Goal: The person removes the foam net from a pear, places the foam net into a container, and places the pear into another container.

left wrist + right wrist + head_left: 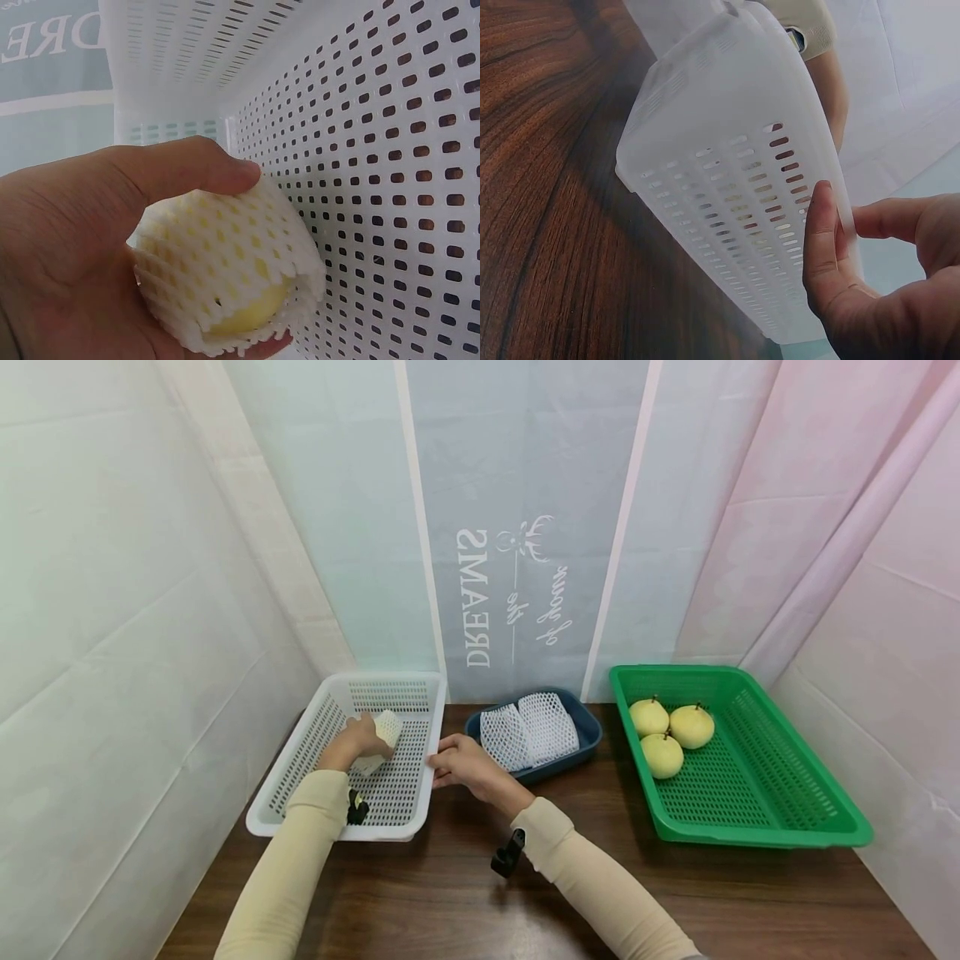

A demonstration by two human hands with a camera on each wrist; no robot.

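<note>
Inside the white basket [423, 793], my left hand [358, 742] grips a pear wrapped in a white foam net [232, 255]. In the left wrist view the thumb lies across the net, and bare yellow skin shows at the net's open end. Part of the net [388, 727] shows beside the fingers in the head view. My right hand [468, 766] pinches the basket's right rim, thumb on one side and fingers [823, 240] against the slotted outer wall. Most of the left fingers are hidden behind the pear.
A dark blue bin [592, 732] with white foam nets [547, 727] stands right of the white basket. Farther right, a green basket [765, 837] holds three bare pears [692, 727] in its left part. The baskets stand on a dark wooden table [420, 902] before a curtain.
</note>
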